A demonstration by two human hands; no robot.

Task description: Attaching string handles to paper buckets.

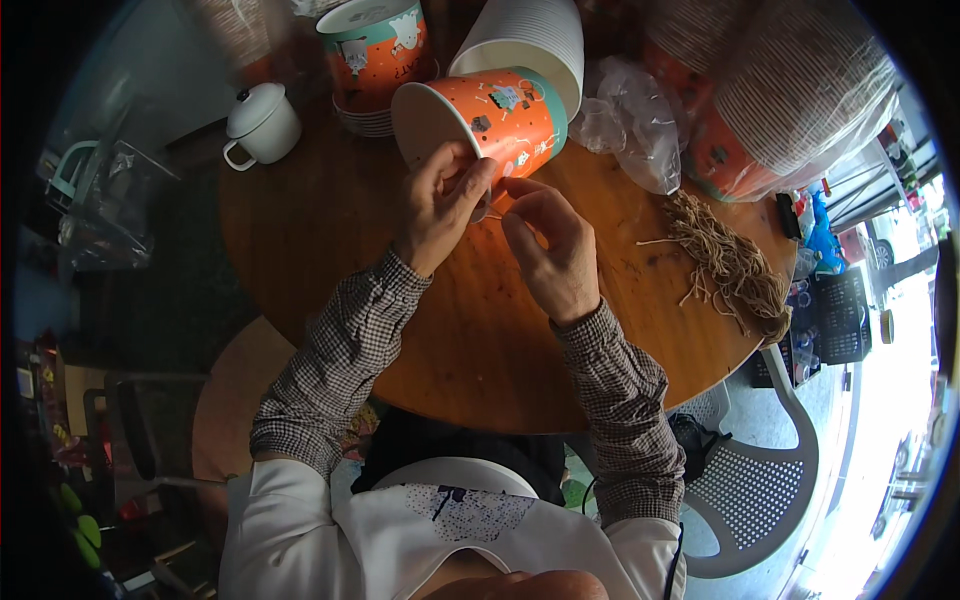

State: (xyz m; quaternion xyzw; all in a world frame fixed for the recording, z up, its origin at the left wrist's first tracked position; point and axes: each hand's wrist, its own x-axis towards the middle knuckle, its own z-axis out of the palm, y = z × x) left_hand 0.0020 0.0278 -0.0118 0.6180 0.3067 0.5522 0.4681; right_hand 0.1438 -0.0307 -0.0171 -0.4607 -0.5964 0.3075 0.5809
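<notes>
An orange paper bucket (520, 115) with a teal band and cartoon print lies tilted on its side, its open white mouth toward the left. My left hand (437, 210) is closed on the near part of its rim, thumb on top. Close by, my right hand (555, 250) has its fingers curled, thumb and fingertips pinched together beside the bucket's lower side. A thin pale strand shows between the two hands, but what the right fingertips hold is too small to make out. To the right, a bundle of tan cords (720, 250) lies on the round wooden table (500, 330).
Behind the bucket rest a nested stack of white-lined buckets (530, 40) and another orange bucket (375, 60). A white lidded enamel mug (263, 122) stands at the left. Plastic-wrapped bucket stacks (790, 100) and a crumpled clear bag (635, 125) fill the back right.
</notes>
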